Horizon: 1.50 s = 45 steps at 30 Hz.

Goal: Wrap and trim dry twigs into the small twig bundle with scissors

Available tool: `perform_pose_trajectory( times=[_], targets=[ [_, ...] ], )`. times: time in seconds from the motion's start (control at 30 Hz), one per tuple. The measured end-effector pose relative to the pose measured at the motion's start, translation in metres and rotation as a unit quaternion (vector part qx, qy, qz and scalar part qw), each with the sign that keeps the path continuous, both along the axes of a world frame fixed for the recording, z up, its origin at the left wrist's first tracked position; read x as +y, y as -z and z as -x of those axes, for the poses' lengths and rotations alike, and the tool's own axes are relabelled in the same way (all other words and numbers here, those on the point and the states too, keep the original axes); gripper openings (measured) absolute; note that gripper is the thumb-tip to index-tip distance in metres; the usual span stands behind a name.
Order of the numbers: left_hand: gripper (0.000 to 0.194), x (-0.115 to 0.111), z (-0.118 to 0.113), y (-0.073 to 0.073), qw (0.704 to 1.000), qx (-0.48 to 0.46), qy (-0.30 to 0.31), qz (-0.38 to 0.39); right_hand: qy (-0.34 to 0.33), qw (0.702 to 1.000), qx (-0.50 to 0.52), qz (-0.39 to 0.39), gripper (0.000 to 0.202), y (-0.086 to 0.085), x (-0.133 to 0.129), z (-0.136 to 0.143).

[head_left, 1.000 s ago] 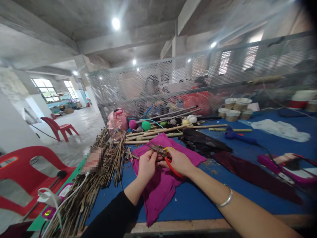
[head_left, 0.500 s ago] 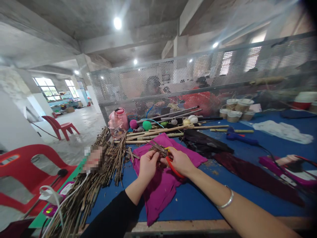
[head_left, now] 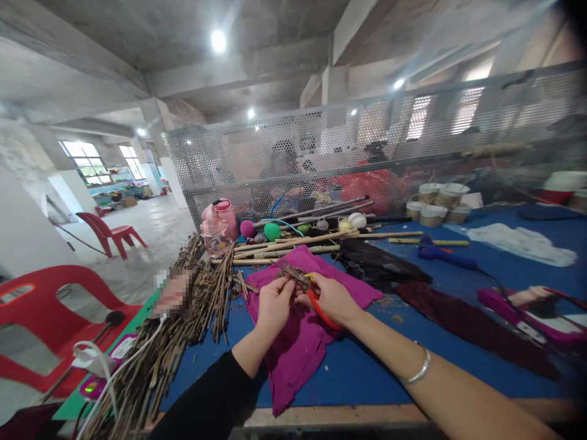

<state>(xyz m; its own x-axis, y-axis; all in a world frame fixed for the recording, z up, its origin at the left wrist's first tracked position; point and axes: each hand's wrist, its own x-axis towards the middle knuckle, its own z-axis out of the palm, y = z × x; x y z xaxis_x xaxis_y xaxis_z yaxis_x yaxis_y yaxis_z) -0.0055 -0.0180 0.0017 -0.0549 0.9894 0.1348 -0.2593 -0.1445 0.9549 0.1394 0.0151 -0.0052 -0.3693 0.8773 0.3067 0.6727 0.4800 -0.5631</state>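
Note:
My right hand (head_left: 331, 298) is closed round a pair of scissors (head_left: 323, 310) with red and yellow handles. Their metal blades point to the upper left, over a small heap of brown dried plant bits (head_left: 297, 274). Close beside the blades, my left hand (head_left: 275, 300) is pinched, thumb against forefinger; what lies between those fingers is too small and too covered to name. Under both hands a magenta cloth (head_left: 298, 379) is spread on the blue table.
Dried stems (head_left: 151, 360) are piled along the left. Behind the cloth lie wooden sticks (head_left: 293, 249), yarn balls (head_left: 272, 231) and a pink jug (head_left: 219, 223). Dark fabric (head_left: 380, 261), a blue glue gun (head_left: 447, 253) and white pots (head_left: 433, 215) are to the right. A perforated metal screen (head_left: 238, 159) stands behind.
Both hands and the scissors stay in almost the same place over the cloth. The view has shifted very slightly.

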Motion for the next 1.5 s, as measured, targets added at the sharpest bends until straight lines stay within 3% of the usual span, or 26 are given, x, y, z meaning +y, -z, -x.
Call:
perform_pose_trajectory(
  times=[0.4,0.73,0.97,1.2,1.5],
  targets=[
    [0.022,0.0054,-0.0003,0.005,1.0,-0.006,0.002,0.025,0.024,0.997,-0.068,-0.018,0.034,-0.0054,-0.0005,-0.0009],
    [0.026,0.0038,0.0003,0.0068,0.999,0.029,0.013,0.004,0.021,0.998,-0.06,-0.014,0.033,-0.0031,-0.0002,-0.0002],
    [0.024,0.0053,-0.0003,0.0079,0.999,-0.001,-0.03,0.029,0.019,0.999,-0.04,-0.012,0.032,-0.0049,-0.0024,0.0015],
    [0.025,0.0028,-0.002,0.0036,0.999,-0.028,0.01,0.027,0.006,0.999,-0.027,-0.021,0.034,-0.0013,-0.0015,0.0005],
    [0.028,0.0063,0.0005,0.006,0.999,-0.028,-0.018,0.042,0.025,0.998,-0.058,0.012,0.039,-0.0058,-0.0013,-0.0005]
  ],
)
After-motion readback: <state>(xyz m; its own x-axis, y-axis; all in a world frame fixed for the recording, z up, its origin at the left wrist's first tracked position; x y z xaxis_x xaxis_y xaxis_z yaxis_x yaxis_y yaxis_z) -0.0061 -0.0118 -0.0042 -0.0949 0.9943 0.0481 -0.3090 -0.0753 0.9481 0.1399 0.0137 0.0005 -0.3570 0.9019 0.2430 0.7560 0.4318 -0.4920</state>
